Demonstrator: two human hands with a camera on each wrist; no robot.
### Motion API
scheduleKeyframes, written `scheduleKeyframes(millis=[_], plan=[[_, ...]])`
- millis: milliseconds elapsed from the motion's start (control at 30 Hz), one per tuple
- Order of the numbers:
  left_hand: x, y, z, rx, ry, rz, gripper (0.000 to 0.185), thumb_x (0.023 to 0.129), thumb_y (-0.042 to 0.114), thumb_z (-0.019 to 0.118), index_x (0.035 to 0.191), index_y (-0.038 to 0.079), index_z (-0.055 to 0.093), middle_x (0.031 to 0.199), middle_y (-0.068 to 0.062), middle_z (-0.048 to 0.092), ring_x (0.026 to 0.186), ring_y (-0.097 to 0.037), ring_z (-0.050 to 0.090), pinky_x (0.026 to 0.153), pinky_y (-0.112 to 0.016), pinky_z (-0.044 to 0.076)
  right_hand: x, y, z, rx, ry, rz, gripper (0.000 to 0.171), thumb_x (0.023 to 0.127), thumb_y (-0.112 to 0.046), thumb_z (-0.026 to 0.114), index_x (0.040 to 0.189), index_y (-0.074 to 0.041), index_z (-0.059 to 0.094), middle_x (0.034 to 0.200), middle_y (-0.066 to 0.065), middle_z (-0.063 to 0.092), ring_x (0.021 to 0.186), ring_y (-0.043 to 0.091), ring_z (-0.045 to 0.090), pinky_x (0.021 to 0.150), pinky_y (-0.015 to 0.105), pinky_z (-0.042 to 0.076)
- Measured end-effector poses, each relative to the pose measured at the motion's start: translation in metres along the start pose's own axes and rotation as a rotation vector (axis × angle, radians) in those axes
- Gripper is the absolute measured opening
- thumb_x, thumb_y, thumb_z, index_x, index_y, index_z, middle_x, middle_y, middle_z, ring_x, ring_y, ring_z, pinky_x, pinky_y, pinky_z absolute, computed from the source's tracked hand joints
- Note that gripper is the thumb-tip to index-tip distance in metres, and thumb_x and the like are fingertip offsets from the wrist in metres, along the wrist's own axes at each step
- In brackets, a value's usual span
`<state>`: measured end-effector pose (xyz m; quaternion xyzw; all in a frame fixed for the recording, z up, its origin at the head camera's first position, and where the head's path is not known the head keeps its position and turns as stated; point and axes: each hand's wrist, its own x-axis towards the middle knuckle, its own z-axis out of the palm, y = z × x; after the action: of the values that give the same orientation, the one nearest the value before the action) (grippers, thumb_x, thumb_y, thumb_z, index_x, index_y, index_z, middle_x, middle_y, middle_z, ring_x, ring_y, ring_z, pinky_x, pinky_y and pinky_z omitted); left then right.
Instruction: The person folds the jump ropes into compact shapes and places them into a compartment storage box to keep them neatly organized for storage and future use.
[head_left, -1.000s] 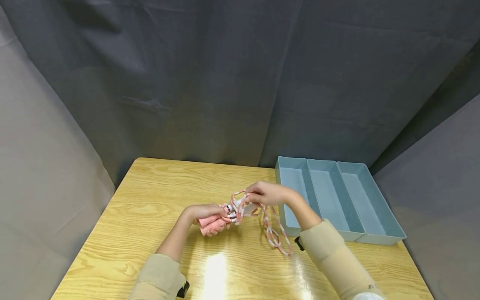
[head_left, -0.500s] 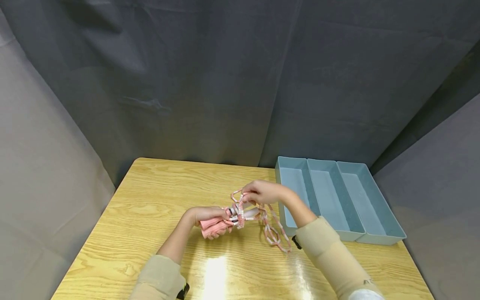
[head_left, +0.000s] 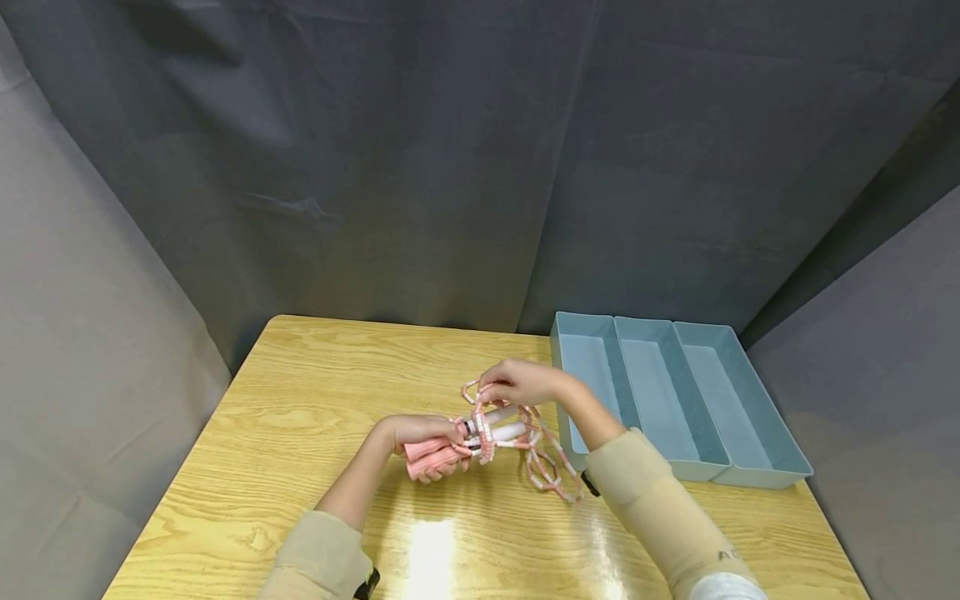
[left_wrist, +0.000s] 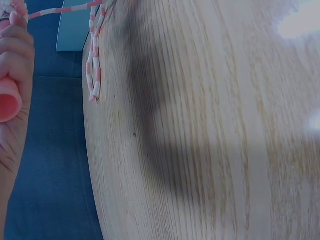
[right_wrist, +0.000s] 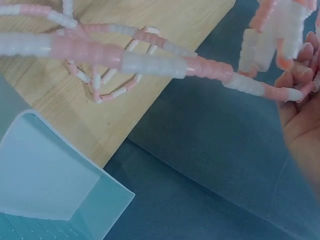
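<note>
Gripping the two pink handles (head_left: 429,457) side by side in my left hand (head_left: 422,429), I have their white ends pointing toward the right of the frame, just below its middle. My right hand (head_left: 520,382) pinches the pink-and-white beaded rope (head_left: 486,435) close above those ends, so my hands are near each other, yet each is closed on its own part. Several strands lie bunched across the white stretch of the handles and look wound around them. A longer loose length trails right and down in hanging loops; I can't tell whether the lowest loop touches the table (head_left: 322,383) or stays just above it. The blue-grey tray (head_left: 761,478) stands at the right of the frame, apart from the bundle. I judge this to be the wrapping step, partly done, with slack left over. The next move calls for a firm left grip, while my right hand guides the rope around the handles without letting earlier turns slip off the ends.
</note>
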<state>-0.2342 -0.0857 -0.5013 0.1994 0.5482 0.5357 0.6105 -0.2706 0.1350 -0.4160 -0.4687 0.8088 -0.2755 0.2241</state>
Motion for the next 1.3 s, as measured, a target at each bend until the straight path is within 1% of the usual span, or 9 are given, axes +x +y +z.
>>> scheduleKeyframes(millis=[233,433,633,700,867,1000,1100,1167,1300], plan=[[0.000,0.001,0.004,-0.003,-0.023,0.021,0.029,0.088,0.025,0.032,0.092,0.004,0.051,0.061,-0.001,0.047,0.047,-0.009,0.042,0.042,-0.022,0.036,0.004,0.003,0.004,0.024,-0.011,-0.013,0.024,0.095,-0.018,0.047,0.081,-0.004,0.062,0.067,0.009,0.055,0.052,0.005,0.043,0.051,0.021,0.040],[0.000,0.002,0.008,0.001,-0.043,0.048,0.029,0.088,0.022,0.030,0.092,0.002,0.051,0.060,-0.002,0.046,0.046,-0.010,0.042,0.042,-0.022,0.036,0.006,0.006,0.007,0.029,0.005,-0.026,0.022,0.094,-0.017,0.048,0.083,-0.006,0.065,0.070,0.011,0.056,0.058,0.006,0.044,0.056,0.022,0.041],[0.000,0.002,0.009,-0.026,-0.053,0.004,0.029,0.087,0.024,0.029,0.093,0.004,0.050,0.059,0.000,0.043,0.046,-0.009,0.040,0.042,-0.021,0.035,0.008,0.009,0.009,0.057,0.014,-0.026,0.020,0.093,-0.014,0.050,0.083,-0.006,0.065,0.071,0.014,0.057,0.057,0.005,0.042,0.055,0.021,0.038],[0.000,0.001,0.009,-0.031,-0.059,-0.003,0.029,0.087,0.024,0.028,0.093,0.005,0.050,0.059,0.001,0.043,0.046,-0.008,0.040,0.043,-0.021,0.035,0.008,0.011,0.010,0.069,0.017,-0.029,0.020,0.093,-0.013,0.051,0.084,-0.003,0.065,0.070,0.011,0.056,0.056,0.005,0.040,0.055,0.020,0.036],[0.001,-0.001,0.006,-0.034,-0.072,0.015,0.030,0.086,0.024,0.028,0.093,0.005,0.050,0.060,0.001,0.043,0.047,-0.008,0.040,0.042,-0.021,0.035,0.010,0.016,0.013,0.089,0.027,-0.029,0.020,0.092,-0.013,0.052,0.085,0.000,0.065,0.066,0.000,0.052,0.054,0.004,0.037,0.053,0.019,0.034],[0.000,-0.001,0.006,-0.031,-0.087,0.033,0.030,0.086,0.024,0.029,0.094,0.004,0.049,0.061,0.001,0.044,0.047,-0.008,0.040,0.042,-0.021,0.035,0.010,0.019,0.014,0.137,0.022,-0.013,0.022,0.092,-0.016,0.053,0.085,0.001,0.065,0.062,0.000,0.047,0.051,0.006,0.035,0.053,0.020,0.034],[-0.001,0.000,0.007,-0.028,-0.099,0.032,0.029,0.086,0.025,0.029,0.094,0.004,0.048,0.061,0.001,0.044,0.047,-0.008,0.041,0.043,-0.021,0.035,0.009,0.020,0.014,0.173,0.020,0.005,0.021,0.091,-0.018,0.054,0.086,-0.002,0.067,0.062,-0.002,0.047,0.050,0.006,0.035,0.053,0.021,0.035],[-0.002,0.002,0.008,-0.032,-0.105,0.024,0.028,0.086,0.024,0.029,0.095,0.005,0.048,0.061,0.001,0.044,0.047,-0.008,0.041,0.043,-0.021,0.035,0.008,0.021,0.014,0.199,0.024,0.000,0.019,0.090,-0.020,0.055,0.086,-0.006,0.068,0.063,-0.003,0.049,0.050,0.006,0.035,0.052,0.021,0.036],[-0.002,0.003,0.009,-0.033,-0.112,0.018,0.028,0.086,0.023,0.028,0.095,0.005,0.047,0.061,0.001,0.043,0.047,-0.008,0.040,0.042,-0.021,0.035,0.007,0.024,0.015,0.252,0.032,-0.046,0.017,0.089,-0.022,0.057,0.085,-0.011,0.069,0.064,0.005,0.054,0.051,0.008,0.038,0.052,0.023,0.039]])
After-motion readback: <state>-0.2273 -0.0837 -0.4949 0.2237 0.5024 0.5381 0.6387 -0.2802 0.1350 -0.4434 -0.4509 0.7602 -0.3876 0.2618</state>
